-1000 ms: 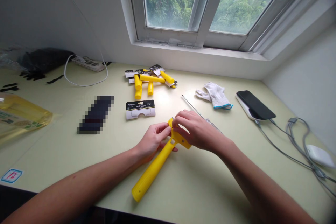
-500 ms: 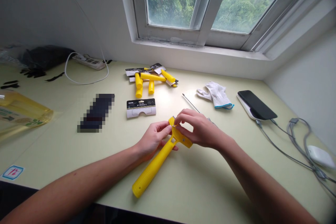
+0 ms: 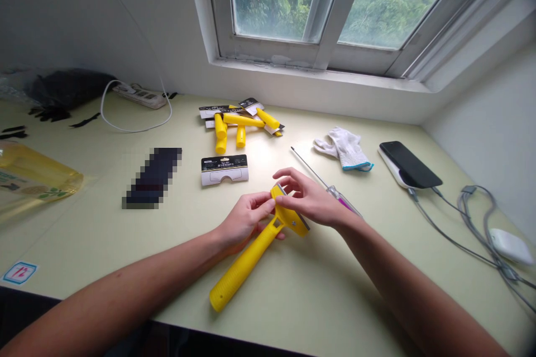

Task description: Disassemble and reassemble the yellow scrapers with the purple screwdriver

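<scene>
A yellow scraper [image 3: 247, 262] lies slanted across the front middle, its handle pointing toward me and its wide head away. My left hand [image 3: 247, 217] is closed on the head's left end, thumb on top and fingers beneath. Over the head's far side is my right hand [image 3: 310, 195], its thumb pressed on the yellow face near my left thumb and its fingers bent beyond the blade edge. A screw [image 3: 293, 223] shows at the head's right end; the spot under my thumbs is hidden. Just past my right wrist rests a screwdriver [image 3: 333, 191] with a purple and clear handle.
A black-and-white packaging card [image 3: 225, 169] lies ahead of the scraper, with a pile of yellow-handled scrapers [image 3: 243, 121] behind it. Farther right are a white glove [image 3: 344, 149] and a phone [image 3: 410, 164] with cables. A yellow bag [image 3: 37, 175] and power strip [image 3: 140, 96] are left.
My right hand has shifted from a pinch at the screw near the head's left end to a thumb on the head, its fingers lifted and spread more. My left hand keeps its hold.
</scene>
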Demonstrator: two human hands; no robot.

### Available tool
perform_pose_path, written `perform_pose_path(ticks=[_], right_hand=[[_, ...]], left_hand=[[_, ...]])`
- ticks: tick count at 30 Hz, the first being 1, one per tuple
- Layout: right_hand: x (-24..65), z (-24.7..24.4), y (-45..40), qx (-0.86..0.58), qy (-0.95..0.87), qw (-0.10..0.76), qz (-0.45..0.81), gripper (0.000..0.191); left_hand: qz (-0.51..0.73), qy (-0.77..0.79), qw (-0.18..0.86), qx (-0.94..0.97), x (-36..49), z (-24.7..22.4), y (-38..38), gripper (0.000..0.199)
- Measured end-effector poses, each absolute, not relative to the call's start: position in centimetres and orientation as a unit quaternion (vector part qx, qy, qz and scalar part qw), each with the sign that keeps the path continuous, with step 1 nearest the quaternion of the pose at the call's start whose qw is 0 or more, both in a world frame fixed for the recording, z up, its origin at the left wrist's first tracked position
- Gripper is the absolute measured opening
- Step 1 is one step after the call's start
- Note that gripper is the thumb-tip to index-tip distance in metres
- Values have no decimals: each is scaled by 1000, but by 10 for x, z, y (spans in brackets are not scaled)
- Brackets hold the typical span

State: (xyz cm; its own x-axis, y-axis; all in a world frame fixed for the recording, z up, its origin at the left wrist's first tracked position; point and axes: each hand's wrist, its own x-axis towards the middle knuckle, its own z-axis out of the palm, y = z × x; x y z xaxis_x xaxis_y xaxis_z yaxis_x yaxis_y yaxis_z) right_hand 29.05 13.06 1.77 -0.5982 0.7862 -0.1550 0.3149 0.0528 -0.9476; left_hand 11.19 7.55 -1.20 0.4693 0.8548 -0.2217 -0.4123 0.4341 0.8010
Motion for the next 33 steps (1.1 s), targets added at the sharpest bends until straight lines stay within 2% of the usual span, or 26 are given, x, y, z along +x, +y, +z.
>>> perform_pose_path(ticks=[7, 12, 14, 17, 23, 27, 33], right_hand=[[290, 20, 131, -377, -657, 185, 626, 26], [291, 23, 130, -370, -659, 175, 631, 27], [291, 23, 129, -373, -681, 180, 604, 28], [292, 23, 128, -380, -753, 214, 493, 28], [296, 20, 131, -310, -869, 260, 284, 13], [298, 22, 134, -271, -898, 245, 246, 14], [302, 27, 134, -271, -903, 199, 266, 10]], left_hand=[[389, 317, 795, 339, 112, -12, 75, 29], [382, 323, 797, 340, 112, -11, 75, 26], [384, 323, 795, 341, 112, -11, 75, 26], [393, 317, 797, 332, 111, -11, 76, 27], [401, 317, 805, 302, 110, -11, 79, 23], [400, 317, 810, 288, 109, -12, 80, 19], [382, 316, 812, 307, 109, -10, 80, 23]])
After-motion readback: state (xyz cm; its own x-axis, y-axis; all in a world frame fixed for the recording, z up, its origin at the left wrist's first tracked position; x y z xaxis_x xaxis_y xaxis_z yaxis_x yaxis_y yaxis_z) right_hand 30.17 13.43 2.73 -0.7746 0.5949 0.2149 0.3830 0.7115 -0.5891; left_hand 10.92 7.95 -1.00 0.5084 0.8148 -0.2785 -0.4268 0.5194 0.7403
